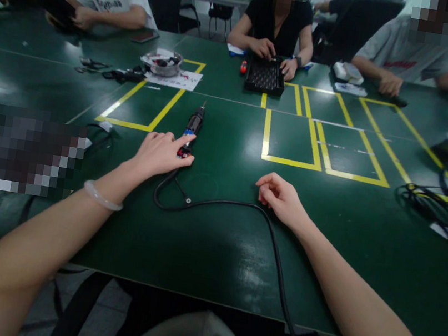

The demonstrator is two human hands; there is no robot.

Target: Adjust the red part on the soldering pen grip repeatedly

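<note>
Green table fills most of the frame. Powered screwdriver lies left of centre, bit toward the top. Left hand is partly spread over its rear end, thumb and forefinger touching the body; cannot tell whether it grips firmly. Right hand, right of centre, is loosely half curled, with nothing visible in its fingers, near the black cord. Cord bends left of centre, crosses rightward, then drops past the table's edge at bottom right. Upper centre: a co-worker's hands at a black tray. Upper left: round container on printed paper.
</note>
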